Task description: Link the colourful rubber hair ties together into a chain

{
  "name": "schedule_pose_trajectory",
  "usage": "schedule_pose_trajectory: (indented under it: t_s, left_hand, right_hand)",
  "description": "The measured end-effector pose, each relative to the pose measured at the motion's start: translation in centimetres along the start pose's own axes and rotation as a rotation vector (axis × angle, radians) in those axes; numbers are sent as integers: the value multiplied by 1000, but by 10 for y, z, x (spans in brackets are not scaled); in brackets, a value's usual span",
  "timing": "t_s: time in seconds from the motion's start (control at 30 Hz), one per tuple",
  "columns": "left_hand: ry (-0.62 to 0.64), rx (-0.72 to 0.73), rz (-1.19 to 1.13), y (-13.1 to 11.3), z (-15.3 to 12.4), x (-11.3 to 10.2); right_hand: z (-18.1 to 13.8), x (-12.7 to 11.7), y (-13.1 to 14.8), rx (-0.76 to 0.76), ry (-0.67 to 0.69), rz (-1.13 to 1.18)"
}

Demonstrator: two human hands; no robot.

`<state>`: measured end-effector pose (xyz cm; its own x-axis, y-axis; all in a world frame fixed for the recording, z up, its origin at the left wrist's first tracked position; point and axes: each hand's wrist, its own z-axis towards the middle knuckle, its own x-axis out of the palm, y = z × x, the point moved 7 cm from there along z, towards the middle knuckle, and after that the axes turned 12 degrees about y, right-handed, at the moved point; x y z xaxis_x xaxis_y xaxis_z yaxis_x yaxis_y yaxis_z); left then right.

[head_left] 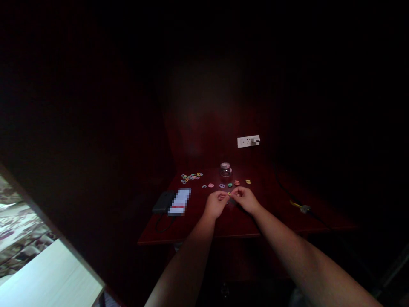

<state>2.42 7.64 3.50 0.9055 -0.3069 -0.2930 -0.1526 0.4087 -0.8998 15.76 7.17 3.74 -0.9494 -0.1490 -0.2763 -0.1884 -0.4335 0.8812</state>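
Note:
My left hand (216,203) and my right hand (245,198) meet over a dark red table (262,219), fingertips pinched together on a small yellow ring (229,194) held between them. Just beyond the hands lies a row of several small coloured rings (226,184). A heap of more coloured rings (191,176) sits further back on the left. A small clear glass jar (225,169) stands behind the row.
A dark flat device with a cable (163,203) and a white card-like item (180,201) lie at the table's left. A white wall socket (248,140) has a plug in it. A dark cable (298,205) runs along the right. A pale surface (47,277) shows lower left.

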Motion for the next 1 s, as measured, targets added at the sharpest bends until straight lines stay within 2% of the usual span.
schedule_pose_trajectory:
  t_s: [0.3,0.5,0.63,0.8,1.0]
  left_hand:
    - [36,9,-65,-2,-1,3]
    - [-21,17,-125,0,0,-3]
    - [-68,12,-137,1,1,-6]
    - [-61,0,-117,2,0,-5]
    - [-67,-27,-91,2,-2,-6]
  right_hand:
    - [-2,7,5,4,63,3]
    - [-2,15,4,-2,153,57]
    - [-3,14,4,-29,145,98]
    - [-5,20,13,-74,174,-17]
    - [-5,18,17,-89,123,-101]
